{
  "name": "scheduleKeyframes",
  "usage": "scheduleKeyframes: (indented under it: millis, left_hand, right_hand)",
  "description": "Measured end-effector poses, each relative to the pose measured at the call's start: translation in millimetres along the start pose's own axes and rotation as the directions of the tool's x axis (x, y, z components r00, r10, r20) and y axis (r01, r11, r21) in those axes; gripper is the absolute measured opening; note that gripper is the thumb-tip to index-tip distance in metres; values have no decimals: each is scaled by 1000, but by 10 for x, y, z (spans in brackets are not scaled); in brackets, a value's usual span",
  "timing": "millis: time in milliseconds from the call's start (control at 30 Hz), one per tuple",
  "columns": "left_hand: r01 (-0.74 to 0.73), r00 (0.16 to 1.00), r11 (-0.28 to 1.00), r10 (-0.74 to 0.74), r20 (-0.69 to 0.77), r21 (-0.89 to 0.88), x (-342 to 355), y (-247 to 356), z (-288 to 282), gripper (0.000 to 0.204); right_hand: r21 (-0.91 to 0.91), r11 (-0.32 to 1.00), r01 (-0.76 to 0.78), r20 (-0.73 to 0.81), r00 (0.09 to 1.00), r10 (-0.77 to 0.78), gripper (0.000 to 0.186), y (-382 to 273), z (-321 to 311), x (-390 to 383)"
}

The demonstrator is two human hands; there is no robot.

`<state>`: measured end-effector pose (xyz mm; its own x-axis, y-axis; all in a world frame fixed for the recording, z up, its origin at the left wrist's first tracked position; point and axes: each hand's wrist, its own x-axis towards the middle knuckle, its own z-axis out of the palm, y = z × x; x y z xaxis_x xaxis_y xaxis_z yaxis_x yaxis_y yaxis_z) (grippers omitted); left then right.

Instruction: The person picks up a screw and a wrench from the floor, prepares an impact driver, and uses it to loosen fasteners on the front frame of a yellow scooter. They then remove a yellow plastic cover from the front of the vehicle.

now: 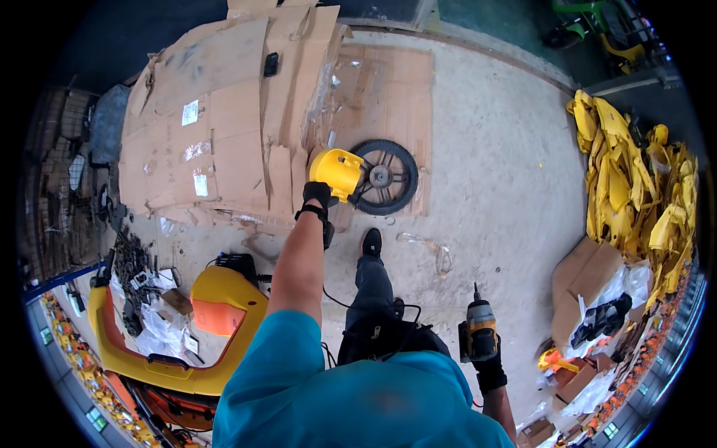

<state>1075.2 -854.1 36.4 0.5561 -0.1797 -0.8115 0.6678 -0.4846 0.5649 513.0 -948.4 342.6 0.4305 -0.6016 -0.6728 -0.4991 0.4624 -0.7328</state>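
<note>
My left hand (pixel 317 193), in a black glove, reaches forward and is closed on the near edge of a yellow plastic cover (pixel 333 172). The cover is beside a black spoked wheel (pixel 382 177) that lies flat on cardboard, and dark bars run between the two. Whether they are joined, I cannot tell. A dark strap circles my left wrist. Low on the right, my gloved right hand (pixel 491 367) is wrapped round a cordless drill (pixel 479 328) in yellow and black. Its bit points forward, well apart from the wheel.
Stacked cardboard sheets (pixel 216 127) fill the far left. At near left stands a yellow-and-orange scooter body (pixel 224 313). Yellow plastic panels (pixel 635 179) are heaped at the right, above an open carton (pixel 586 287). Clear plastic wrap (pixel 442 257) lies on the concrete floor (pixel 500 172).
</note>
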Motion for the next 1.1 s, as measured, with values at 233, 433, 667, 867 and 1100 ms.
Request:
scheduleKeyframes:
  millis: [233, 433, 667, 867, 1100]
  left_hand:
    - [-190, 945, 957, 238, -223, 218, 211, 361, 149, 41]
    - [48, 975, 788, 97, -200, 613, 398, -18, -6, 46]
    - [-137, 990, 469, 94, 105, 872, -168, -1039, -252, 32]
    - [-250, 962, 541, 236, 140, 803, -842, -1745, -280, 25]
    - [-565, 820, 326, 322, 473, 758, -1873, -2419, -57, 16]
  right_hand:
    - [-128, 992, -22, -34, 999, 18, 39, -188, 73, 182]
    - [-107, 994, -28, 8, 1000, 29, 33, -293, 59, 236]
    - [-28, 999, 31, 54, 998, -29, 27, -322, 98, 161]
    - [-150, 968, 200, 184, 968, -172, 28, -66, -157, 90]
    - [59, 980, 191, 323, 925, -200, 27, 392, -547, -117]
